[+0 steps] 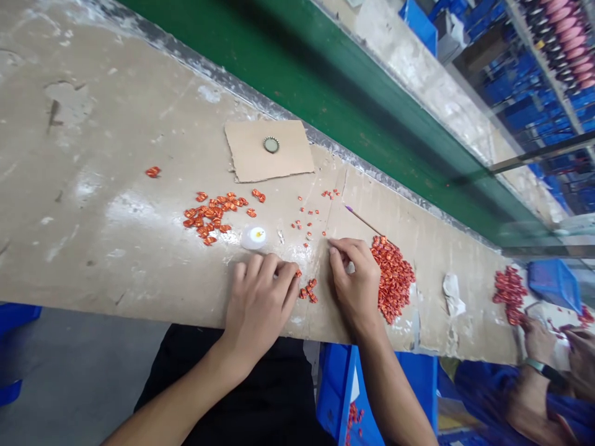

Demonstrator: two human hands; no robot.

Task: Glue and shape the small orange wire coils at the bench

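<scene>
My left hand rests on the bench with its fingers curled. Between its thumb and forefinger shows the edge of a small orange-red piece. Close by lies a small group of striped orange-red pieces. My right hand is closed in a pinch above the bench; whatever its fingertips hold, if anything, is too small to make out. Tiny orange bits are scattered beyond the fingertips. A large heap of orange-red pieces sits just right of my right hand. Left of centre is a looser pile of larger striped pieces.
A thin purple-tipped stick lies behind the heap. A white dab with a yellow spot and cardboard bearing a bottle cap are nearby. Beyond runs a green belt. At right, a co-worker's hands work near a blue bin.
</scene>
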